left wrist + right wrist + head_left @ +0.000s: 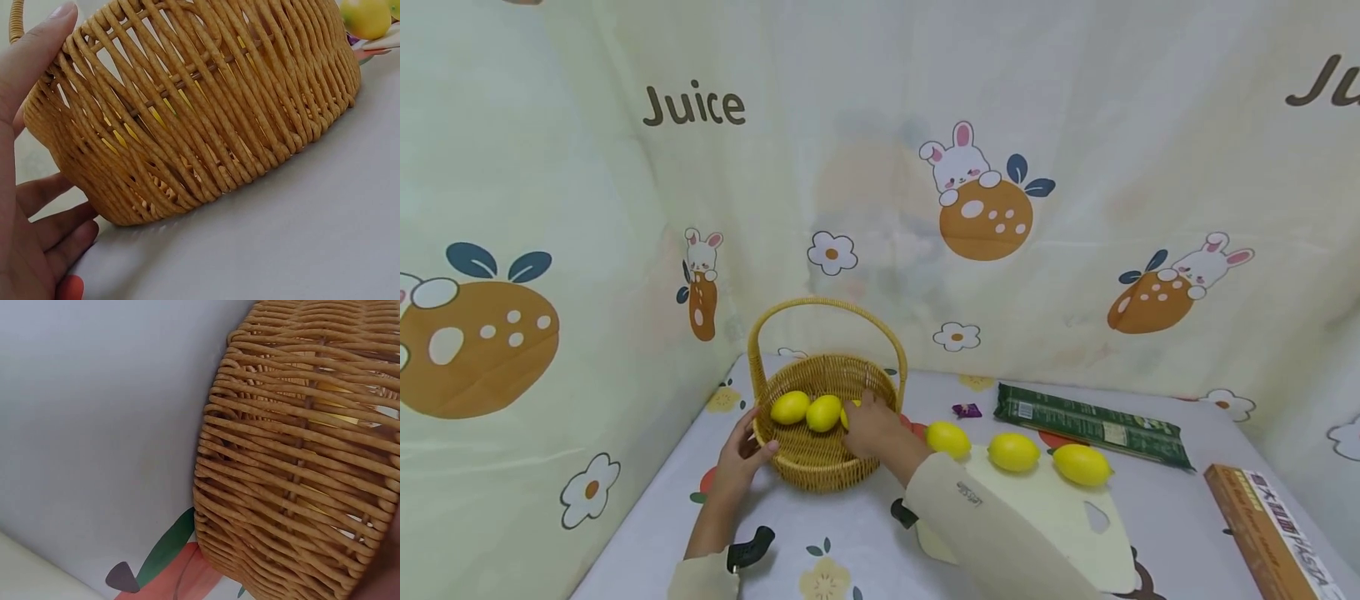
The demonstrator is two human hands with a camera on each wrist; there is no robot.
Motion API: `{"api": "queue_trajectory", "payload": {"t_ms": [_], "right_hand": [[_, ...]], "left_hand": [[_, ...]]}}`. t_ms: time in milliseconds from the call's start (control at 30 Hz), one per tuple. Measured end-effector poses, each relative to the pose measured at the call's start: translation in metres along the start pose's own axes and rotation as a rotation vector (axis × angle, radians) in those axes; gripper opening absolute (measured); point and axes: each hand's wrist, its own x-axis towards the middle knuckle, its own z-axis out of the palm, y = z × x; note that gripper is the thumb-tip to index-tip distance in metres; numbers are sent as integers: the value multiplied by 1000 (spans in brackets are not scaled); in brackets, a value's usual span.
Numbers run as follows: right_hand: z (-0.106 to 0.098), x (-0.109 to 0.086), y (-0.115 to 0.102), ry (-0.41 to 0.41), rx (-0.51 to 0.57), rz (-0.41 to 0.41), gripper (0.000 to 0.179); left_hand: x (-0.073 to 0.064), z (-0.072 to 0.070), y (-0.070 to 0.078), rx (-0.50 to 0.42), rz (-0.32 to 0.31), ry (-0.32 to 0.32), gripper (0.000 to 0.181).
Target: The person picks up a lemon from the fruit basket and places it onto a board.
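Note:
A wicker basket (pixel 823 477) with a tall arched handle stands on the table. Two lemons (pixel 791 407) lie inside toward its left and middle. My left hand (pixel 741 458) touches the basket's left side; the left wrist view has the thumb at the rim and fingertips against the lower wall. Reaching over the right rim, my right hand (pixel 874 427) grips another lemon (pixel 847 415) inside the basket, mostly covered by the fingers. The right wrist view has the basket's woven wall (pixel 294 450), with yellow visible through the gaps; the gripping fingers are hidden there.
Three lemons (pixel 1013 452) sit in a row along the back of a pale cutting board (pixel 1052 517), right of the basket. Behind them lie a small purple packet (pixel 967 410) and a long green package (pixel 1090 425). A pasta box (pixel 1270 533) lies far right.

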Motion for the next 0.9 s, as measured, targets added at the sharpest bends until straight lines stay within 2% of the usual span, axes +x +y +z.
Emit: {"api": "queue_trajectory", "payload": {"t_ms": [167,300,533,900], "right_hand": [[5,3,-1,-14,3,5,65],[4,6,-1,20,-8,-27,63],[0,4,-2,55,5,-82,41],[-6,-4,-5,100,4,-98,56]], "left_hand": [[-3,1,-4,-6,-4,8,75],[-2,1,-2,-16,3,11,75],[1,0,0,-15,1,9,75],[-1,0,2,-11,-13,9,75]]}}
